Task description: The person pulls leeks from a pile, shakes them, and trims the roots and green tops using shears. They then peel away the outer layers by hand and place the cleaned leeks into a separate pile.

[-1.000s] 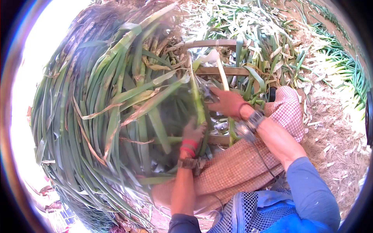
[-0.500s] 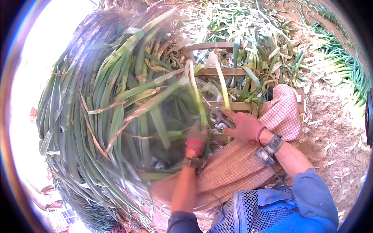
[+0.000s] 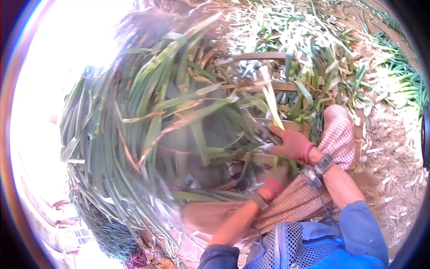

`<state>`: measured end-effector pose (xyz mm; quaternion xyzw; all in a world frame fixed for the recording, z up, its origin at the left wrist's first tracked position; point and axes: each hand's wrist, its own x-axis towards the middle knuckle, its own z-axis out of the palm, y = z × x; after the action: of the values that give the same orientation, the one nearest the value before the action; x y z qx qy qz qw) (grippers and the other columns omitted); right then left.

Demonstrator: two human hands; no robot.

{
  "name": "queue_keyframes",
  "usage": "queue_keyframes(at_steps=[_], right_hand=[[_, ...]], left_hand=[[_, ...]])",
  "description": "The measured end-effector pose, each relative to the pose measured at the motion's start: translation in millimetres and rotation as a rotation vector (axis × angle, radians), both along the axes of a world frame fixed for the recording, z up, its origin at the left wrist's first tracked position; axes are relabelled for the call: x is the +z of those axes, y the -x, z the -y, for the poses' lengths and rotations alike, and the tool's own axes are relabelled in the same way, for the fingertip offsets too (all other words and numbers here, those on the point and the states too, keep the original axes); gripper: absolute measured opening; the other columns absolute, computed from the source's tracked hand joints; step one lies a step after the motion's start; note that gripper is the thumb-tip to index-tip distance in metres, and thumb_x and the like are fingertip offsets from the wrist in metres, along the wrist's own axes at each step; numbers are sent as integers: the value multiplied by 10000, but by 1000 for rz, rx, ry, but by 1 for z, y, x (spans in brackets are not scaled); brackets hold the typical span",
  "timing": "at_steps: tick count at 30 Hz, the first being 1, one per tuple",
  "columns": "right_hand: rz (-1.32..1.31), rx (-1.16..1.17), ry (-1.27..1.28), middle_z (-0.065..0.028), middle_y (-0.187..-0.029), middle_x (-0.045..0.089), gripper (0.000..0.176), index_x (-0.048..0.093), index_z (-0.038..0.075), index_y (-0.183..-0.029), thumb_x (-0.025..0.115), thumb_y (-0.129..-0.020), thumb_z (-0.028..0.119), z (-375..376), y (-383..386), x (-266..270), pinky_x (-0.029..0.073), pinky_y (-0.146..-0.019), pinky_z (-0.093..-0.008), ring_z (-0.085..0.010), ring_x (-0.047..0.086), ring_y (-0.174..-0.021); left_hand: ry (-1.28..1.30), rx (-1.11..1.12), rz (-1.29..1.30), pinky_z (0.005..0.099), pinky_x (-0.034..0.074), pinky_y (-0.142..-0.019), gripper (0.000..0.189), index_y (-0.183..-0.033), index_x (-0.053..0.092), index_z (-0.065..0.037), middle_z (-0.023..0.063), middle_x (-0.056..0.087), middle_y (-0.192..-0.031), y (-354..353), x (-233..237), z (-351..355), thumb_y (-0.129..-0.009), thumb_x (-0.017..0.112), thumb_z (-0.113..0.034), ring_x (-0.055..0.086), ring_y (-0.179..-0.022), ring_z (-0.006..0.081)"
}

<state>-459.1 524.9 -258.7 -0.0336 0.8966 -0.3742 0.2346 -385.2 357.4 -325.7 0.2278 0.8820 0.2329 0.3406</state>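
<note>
My right hand, in a reddish glove, is closed around a metal tool whose shape is hard to make out. Pale green onion stalks stand upright just above that hand, over wooden slats. Below it, my left hand is blurred by motion near green leaves at the lower slat; its fingers cannot be made out. The large pile of green onions lies to the left of both hands.
Cut leaves cover the ground beyond the slats. More green onions lie in a row at the far right. Checked cloth covers my legs under my arms. Pale scraps litter the soil on the right.
My left hand has moved right and down, closer to my right hand. The two upright stalks, apart before, now stand close together. The whole view has shifted slightly.
</note>
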Motion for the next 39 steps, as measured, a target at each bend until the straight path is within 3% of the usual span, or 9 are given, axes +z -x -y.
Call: queue_keyframes(at_steps=[3,6,9,11,16,22,26,31,39], right_hand=[[-179,-26,40,-290,-1269,708,903,410,74,-1628,743,-888,471,-12,-6,-23,535,-1018,-460,-441,694,-1165],[-181,-177,36,-288,-1286,704,906,425,63,-1620,753,-883,476,-21,-2,-3,532,-1036,-434,-425,697,-1176],[-114,-271,107,-260,-1268,721,907,419,88,-1632,772,-882,456,-18,-4,19,532,-1033,-410,-385,714,-1165],[-200,-204,274,-220,-1300,724,893,383,71,-1653,788,-910,358,-8,-10,39,516,-1053,-370,-315,716,-1182],[-297,-210,394,-205,-1383,696,896,371,32,-1650,788,-926,357,18,-7,63,485,-1106,-358,-276,686,-1242],[-5,-128,457,-253,-1510,600,913,358,51,-1657,794,-922,371,24,-28,89,447,-1164,-373,-355,601,-1394],[-177,-23,407,-242,-1555,561,908,365,82,-1661,783,-920,401,22,-42,54,449,-1172,-384,-368,577,-1415],[-189,-188,371,-289,-1331,686,885,399,75,-1639,782,-906,389,19,-29,42,511,-1080,-419,-430,672,-1248],[-188,-243,435,-267,-1469,625,892,410,1,-1619,811,-882,304,20,-26,45,456,-1163,-377,-371,618,-1369]], left_hand=[[-127,-142,29,545,558,-851,428,-1297,581,-68,280,736,-1061,-7,5,2,-988,655,-355,718,-1001,472],[-181,-69,-88,505,578,-879,425,-1278,641,-40,259,745,-1105,42,84,39,-962,705,-318,724,-1031,452],[-270,301,-614,437,592,-962,402,-1287,722,-22,218,754,-1200,98,172,96,-921,774,-180,742,-1090,380],[-158,378,-1003,435,589,-957,396,-1275,739,-30,206,760,-1213,142,216,141,-906,798,-159,752,-1084,357],[140,561,-1146,434,541,-1045,480,-1372,702,-51,197,727,-1326,237,290,203,-962,737,-299,701,-1227,354],[170,495,-1042,457,501,-1100,622,-1446,647,-67,210,681,-1410,325,280,201,-952,711,-439,654,-1294,386],[357,554,-945,465,526,-1057,613,-1412,683,-111,200,715,-1346,337,270,186,-931,721,-489,680,-1242,386],[568,219,-971,479,595,-897,520,-1124,786,-116,167,775,-1144,296,224,171,-887,741,-577,751,-1056,358],[552,378,-697,493,603,-812,392,-1025,798,-116,180,795,-981,222,212,138,-907,718,-481,779,-919,378]])
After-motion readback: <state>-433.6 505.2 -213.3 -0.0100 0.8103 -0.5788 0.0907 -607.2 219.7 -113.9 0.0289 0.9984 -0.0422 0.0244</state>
